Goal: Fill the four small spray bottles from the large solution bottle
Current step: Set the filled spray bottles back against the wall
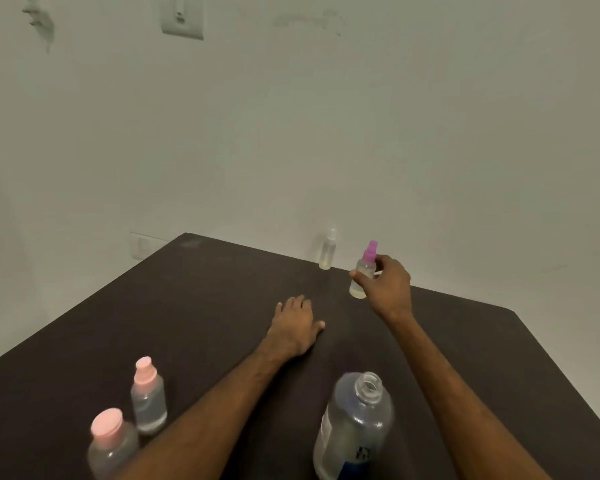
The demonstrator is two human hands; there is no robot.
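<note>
Evidently the right hand (388, 289) pinches the small clear purple-capped spray bottle (359, 288) far right, likely parking it filled; the left hand (297, 323) rests flat, fingers straight, bracing.

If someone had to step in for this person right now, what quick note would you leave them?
The left hand is open, flat on the table. The right hand grips the purple-capped bottle, capped, with pale liquid inside. The white-capped bottle stands at the far edge, also holding liquid. The large bottle stands uncapped close by. Probably left: the pink-capped bottles, near left, capped; their fill is hard to tell.
</note>
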